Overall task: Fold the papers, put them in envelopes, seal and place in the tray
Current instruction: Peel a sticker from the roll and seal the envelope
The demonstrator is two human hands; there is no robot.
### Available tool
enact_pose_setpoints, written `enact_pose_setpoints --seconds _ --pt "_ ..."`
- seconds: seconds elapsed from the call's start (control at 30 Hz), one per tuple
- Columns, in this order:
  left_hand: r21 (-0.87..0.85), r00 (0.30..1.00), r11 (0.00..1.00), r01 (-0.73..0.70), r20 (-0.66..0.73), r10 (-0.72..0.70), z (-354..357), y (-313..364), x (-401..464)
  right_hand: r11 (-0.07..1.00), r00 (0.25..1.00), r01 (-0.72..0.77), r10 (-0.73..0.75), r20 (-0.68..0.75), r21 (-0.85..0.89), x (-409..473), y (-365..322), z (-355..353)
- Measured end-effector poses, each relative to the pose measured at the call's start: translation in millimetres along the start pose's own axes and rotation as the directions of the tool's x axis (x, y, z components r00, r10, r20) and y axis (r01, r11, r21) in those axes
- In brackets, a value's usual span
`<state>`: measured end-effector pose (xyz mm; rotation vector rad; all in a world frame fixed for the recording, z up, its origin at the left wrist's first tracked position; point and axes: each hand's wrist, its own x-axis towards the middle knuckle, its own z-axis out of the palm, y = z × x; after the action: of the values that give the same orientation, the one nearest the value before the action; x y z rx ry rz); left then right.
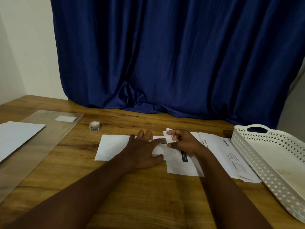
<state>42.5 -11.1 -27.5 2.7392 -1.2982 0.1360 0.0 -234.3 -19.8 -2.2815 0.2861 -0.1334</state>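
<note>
Bare hands (158,146), flat white envelope (113,147), perhaps sticker (163,140)

Wooden table (148,195), envelope (113,146), tray (247,146) (white)

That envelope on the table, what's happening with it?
A person is sealing it. The left hand lies flat on the white envelope, its forefinger at a small dark sticker, while the right hand pinches a bit of white backing paper. The sticker roll stands behind, printed papers lie to the right, and the white tray looks empty.
</note>
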Motion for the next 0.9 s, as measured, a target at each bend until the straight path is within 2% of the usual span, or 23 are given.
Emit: enact_pose_setpoints --seconds 0.3,0.47,0.53,0.8,0.9 --pt "0.078 0.999 0.996 0.037 -0.012 -0.036 -1.5 2.3 6.9 0.999 0.998 -0.010 0.012 -0.064 0.032 1.0 4.7 6.7" --pt "0.003 0.971 0.975 0.224 -0.082 -0.223 -3.4 -24.8 7.6 0.999 0.996 0.017 -0.019 -0.085 -0.031 -3.4 2.5 8.5" --pt "-0.021 0.962 0.967 0.253 -0.096 -0.254 -2.1 -36.0 4.8 0.999 0.994 0.027 -0.032 -0.105 -0.042 -6.1 -0.6 8.7" --pt "-0.093 0.950 0.967 0.238 -0.183 -0.251 -0.5 -33.1 5.0 0.983 0.977 0.120 -0.142 -0.160 -0.139 -18.4 -14.9 5.1" --pt "-0.178 0.941 0.974 0.139 -0.282 -0.186 -6.6 -34.0 3.9 0.938 0.937 0.160 -0.242 -0.253 -0.307 -23.9 -25.8 0.8"
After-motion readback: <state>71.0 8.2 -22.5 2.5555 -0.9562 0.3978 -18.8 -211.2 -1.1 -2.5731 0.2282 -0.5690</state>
